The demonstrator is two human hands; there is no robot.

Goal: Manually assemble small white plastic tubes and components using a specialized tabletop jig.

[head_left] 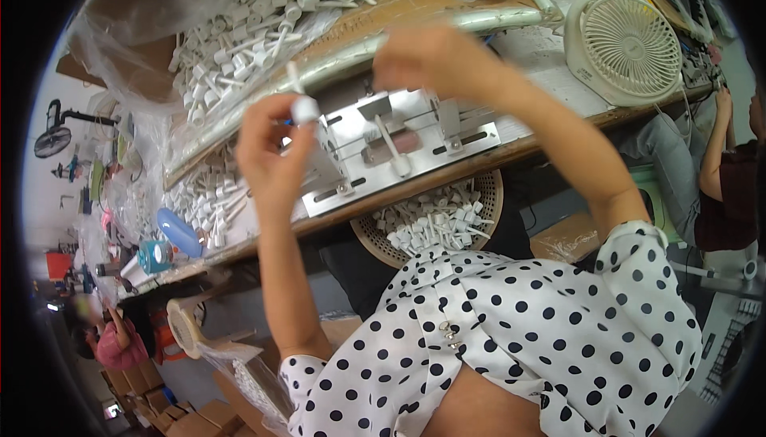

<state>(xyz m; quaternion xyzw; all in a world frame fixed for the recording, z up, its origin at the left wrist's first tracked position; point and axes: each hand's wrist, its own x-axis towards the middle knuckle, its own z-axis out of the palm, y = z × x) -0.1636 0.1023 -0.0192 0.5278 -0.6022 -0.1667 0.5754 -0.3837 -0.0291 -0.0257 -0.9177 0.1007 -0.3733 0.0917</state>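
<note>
My left hand (267, 150) is closed, its fingertips pinching a white plastic piece (304, 110) with a round cap and a thin stem pointing up. It hovers at the left side of a shiny metal jig (371, 186) with upright plates and bolted slots. Another white stemmed piece (391, 146) lies tilted across the jig's middle. My right hand (435, 58) is above the back right of the jig, bent at the wrist. Motion blurs its fingers, so whether they hold anything is unclear.
Heaps of white stemmed pieces (239, 62) lie behind a pale curved bar (351, 54) and at left. A round basket (359, 234) of them sits below the bench edge. A fan (622, 46) stands right; a blue object (180, 232) lies left. Co-workers (120, 341) sit at both sides.
</note>
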